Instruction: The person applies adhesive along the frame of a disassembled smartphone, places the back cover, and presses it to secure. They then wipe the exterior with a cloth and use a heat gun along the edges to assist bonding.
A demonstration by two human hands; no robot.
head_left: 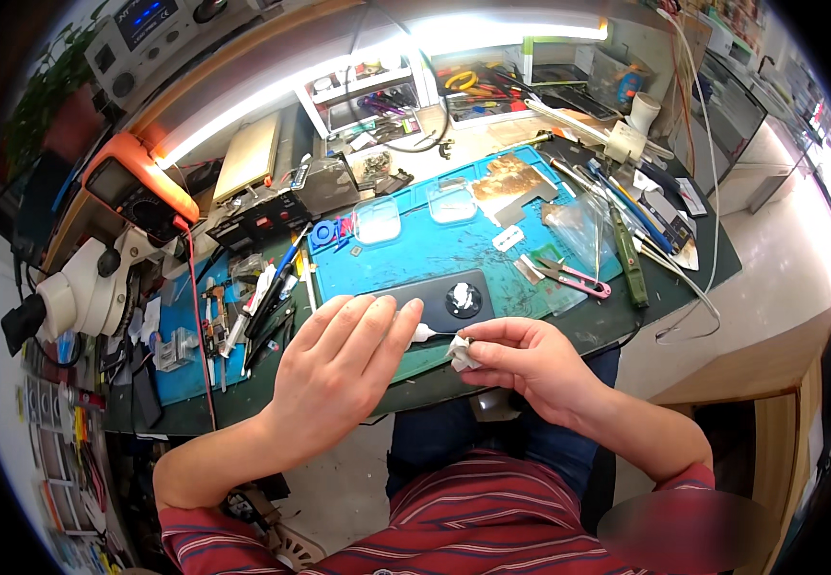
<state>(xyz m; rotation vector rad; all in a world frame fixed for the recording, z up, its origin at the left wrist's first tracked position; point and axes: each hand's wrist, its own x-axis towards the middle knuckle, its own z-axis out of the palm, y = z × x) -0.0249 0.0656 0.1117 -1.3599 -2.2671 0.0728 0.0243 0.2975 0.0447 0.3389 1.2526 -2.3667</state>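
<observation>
On the blue-green work mat (377,273) lies a dark phone (415,295) with a round black camera ring on its back. My left hand (339,359) is over the phone's near left end, back of the hand up and fingers together. A white tapered nozzle (422,333) with a thin dark tip pokes out from under those fingers; the rest of it is hidden by the hand. Near the bench's front edge, my right hand (530,359) pinches a crumpled white tissue (462,353), close beside the nozzle's tip.
Pink-handled scissors (583,281) and a green handheld tool (628,259) lie right of the phone. Two clear plastic trays (377,220) stand at the mat's far side. An orange multimeter (139,192) and a white microscope part (85,292) are at left. Pens and tweezers crowd the bench.
</observation>
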